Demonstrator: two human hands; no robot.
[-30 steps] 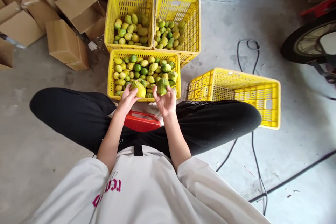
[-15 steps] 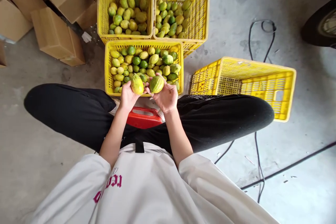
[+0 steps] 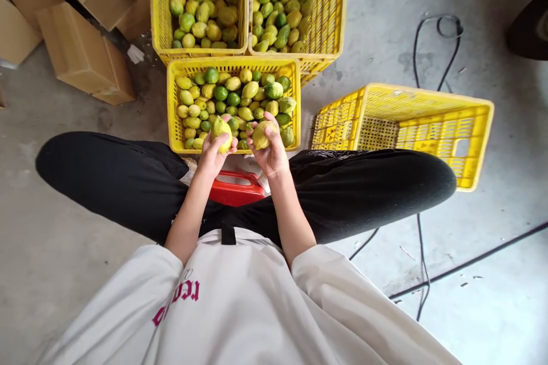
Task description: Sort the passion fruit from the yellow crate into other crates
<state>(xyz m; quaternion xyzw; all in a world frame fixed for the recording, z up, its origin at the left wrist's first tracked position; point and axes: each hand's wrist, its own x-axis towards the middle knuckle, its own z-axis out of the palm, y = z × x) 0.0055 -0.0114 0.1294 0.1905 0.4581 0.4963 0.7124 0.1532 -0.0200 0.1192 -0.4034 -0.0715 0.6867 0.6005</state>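
- Right now, left hand wrapped around a yellow-green fruit, fingers curled under it and thumb across the near face, held just over the near rim of the front crate.
- Right hand likewise cupped around a second fruit, fingertips closed over its top; paler and yellower side turned up now, where half a second ago a greener, striped face showed.
- Both fruits lifted clear of the heap and brought close together, almost touching, above the front crate's near edge; a second ago lower and nearer the pile.
- Judging by that turning, likely a check of colour or skin on each piece, with neither one set down anywhere.
- Front crate packed with mixed green and yellow fruit, directly ahead of the hands.
- Behind the front crate, two more yellow crates side by side: left rear crate and right rear crate, both partly filled with similar fruit.
- To the right of the front crate, a tilted crate with no fruit visible inside.
- Just nearer than the front crate, a red stool between black trouser legs.
- Left of the front crate, cardboard boxes on bare concrete; off to its right, a black cable trailing over the floor.
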